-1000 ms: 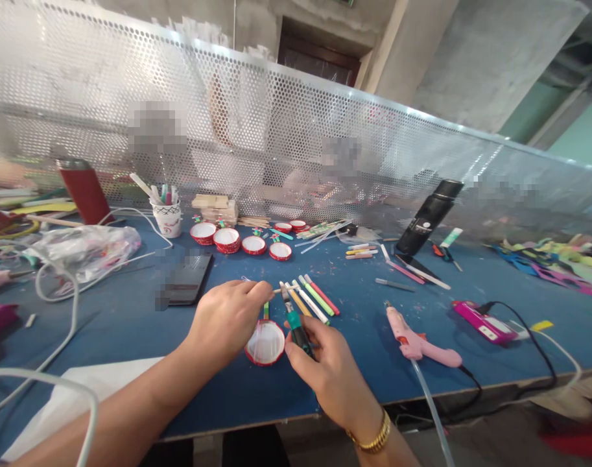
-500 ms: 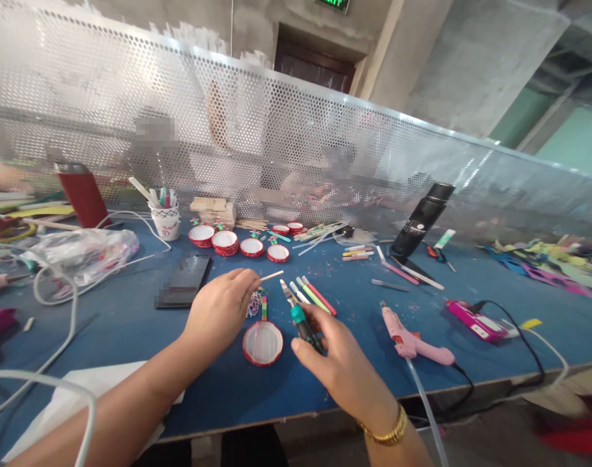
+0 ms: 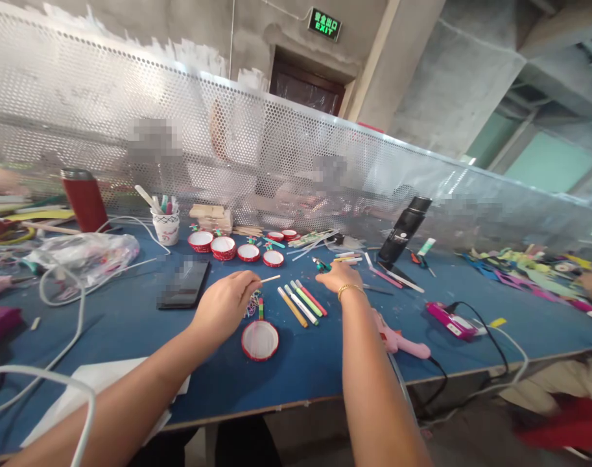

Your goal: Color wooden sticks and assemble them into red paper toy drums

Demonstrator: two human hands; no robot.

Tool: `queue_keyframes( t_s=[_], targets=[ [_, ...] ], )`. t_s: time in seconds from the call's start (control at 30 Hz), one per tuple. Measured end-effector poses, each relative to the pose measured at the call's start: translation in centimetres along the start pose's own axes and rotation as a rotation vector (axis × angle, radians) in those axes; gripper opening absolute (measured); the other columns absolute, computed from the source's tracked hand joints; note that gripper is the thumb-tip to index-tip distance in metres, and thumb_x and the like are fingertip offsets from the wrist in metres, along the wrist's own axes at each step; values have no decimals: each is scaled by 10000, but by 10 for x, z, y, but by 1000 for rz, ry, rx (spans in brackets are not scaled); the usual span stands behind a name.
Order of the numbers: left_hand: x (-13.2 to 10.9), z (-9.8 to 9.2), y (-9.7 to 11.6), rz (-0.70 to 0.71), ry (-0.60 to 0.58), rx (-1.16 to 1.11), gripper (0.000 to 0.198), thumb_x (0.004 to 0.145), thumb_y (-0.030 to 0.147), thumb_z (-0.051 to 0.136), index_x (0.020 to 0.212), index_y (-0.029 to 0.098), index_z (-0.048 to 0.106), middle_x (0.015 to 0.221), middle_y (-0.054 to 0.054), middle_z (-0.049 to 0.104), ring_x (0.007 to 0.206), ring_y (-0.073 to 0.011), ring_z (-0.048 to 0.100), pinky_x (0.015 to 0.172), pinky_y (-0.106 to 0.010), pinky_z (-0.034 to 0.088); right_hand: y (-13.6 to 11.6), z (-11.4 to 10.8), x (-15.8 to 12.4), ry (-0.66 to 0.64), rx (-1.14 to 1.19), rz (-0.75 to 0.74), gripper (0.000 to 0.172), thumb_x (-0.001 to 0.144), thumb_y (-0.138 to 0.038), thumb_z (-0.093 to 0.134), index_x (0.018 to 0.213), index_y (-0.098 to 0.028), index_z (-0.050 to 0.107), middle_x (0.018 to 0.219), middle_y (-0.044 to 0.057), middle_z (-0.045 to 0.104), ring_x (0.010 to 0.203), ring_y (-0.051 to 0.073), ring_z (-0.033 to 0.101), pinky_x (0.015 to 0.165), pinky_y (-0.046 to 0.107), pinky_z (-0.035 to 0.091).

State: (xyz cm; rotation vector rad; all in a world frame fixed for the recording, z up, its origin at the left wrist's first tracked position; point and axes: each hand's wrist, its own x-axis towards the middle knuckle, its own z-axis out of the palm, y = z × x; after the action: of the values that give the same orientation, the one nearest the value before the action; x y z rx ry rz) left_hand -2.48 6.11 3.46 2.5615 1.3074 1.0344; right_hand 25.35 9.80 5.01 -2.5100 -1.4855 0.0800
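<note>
My left hand hovers over the blue table and pinches a thin wooden stick that points right. Just below it lie a small bundle of coloured bits and a round red-rimmed lid. My right hand, with a gold bracelet, is stretched out to the far middle of the table. Its fingers are curled round a teal-handled cutter whose tip sticks out to the left. Between the two hands lie several coloured sticks.
A pink glue gun lies partly behind my right forearm, with a magenta device and cable beyond it. Farther back stand red lids, a cup, a red flask and a black bottle. A phone and a plastic bag lie left.
My right hand has moved from beside the lid out to the far middle of the table, taking the teal-handled cutter along. My left hand still pinches the stick. The view has tilted up.
</note>
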Motion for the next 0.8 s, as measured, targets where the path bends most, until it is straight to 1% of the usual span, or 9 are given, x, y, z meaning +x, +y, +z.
queue_keyframes(
  t_s=[0.07,0.2,0.3,0.4,0.47,0.5,0.6,0.7,0.8],
  targets=[
    [0,0,0,3,3,-2,324,999,365,352,940,217,634,909,-34,710,834,-198,646,712,-279,431,2,7,11,-49,-38,23,433,830,-412,704,1156,-133,646,1228,162,639,1141,290,616,946,420,485],
    [0,-1,0,-3,9,16,304,1000,341,359,927,220,627,901,-28,709,832,-198,647,711,-278,427,2,20,21,-96,-73,29,359,939,-402,607,1206,-162,600,1254,90,608,1108,229,610,949,462,512],
    [-1,-1,-1,-11,10,37,298,1004,336,353,939,222,621,886,-26,707,815,-193,650,689,-272,417,-3,24,22,-77,-69,26,377,929,-422,617,1200,-159,605,1253,93,610,1121,238,606,957,474,505],
    [-1,0,-3,-21,-13,75,297,1010,339,348,969,222,617,885,-23,710,808,-189,657,675,-270,409,-12,21,14,23,-39,-30,421,893,-443,643,1174,-129,638,1258,168,617,1198,323,560,994,555,440],
    [-1,1,-3,-30,-31,122,292,1014,336,355,978,221,620,897,-26,716,815,-190,663,677,-272,406,-19,16,2,123,7,-162,405,927,-397,583,1214,-116,638,1279,214,610,1250,353,517,1024,559,395],
    [-1,1,-3,-36,-36,152,288,1015,332,360,977,220,623,903,-30,718,823,-193,666,677,-274,404,-23,14,-6,173,38,-260,393,962,-362,521,1258,-123,619,1303,206,604,1271,331,503,1050,525,377],
    [0,2,-4,-51,-34,242,283,1018,329,373,963,217,626,905,-39,722,826,-206,671,666,-287,393,-38,9,-34,269,132,-590,378,1015,-300,413,1330,-170,576,1375,113,586,1309,216,477,1130,373,317],
    [1,2,-5,-49,-23,307,281,1019,341,382,950,213,622,893,-45,721,822,-217,671,666,-298,386,-52,13,-60,282,200,-858,347,1020,-313,430,1316,-220,587,1357,53,611,1279,172,504,1100,306,355],
    [1,3,-6,-41,-28,363,274,1017,341,393,926,209,615,871,-49,717,837,-228,671,683,-308,386,-61,23,-73,267,225,-1010,311,1025,-313,438,1254,-211,622,1236,47,682,1158,165,582,1005,280,417]
  ],
)
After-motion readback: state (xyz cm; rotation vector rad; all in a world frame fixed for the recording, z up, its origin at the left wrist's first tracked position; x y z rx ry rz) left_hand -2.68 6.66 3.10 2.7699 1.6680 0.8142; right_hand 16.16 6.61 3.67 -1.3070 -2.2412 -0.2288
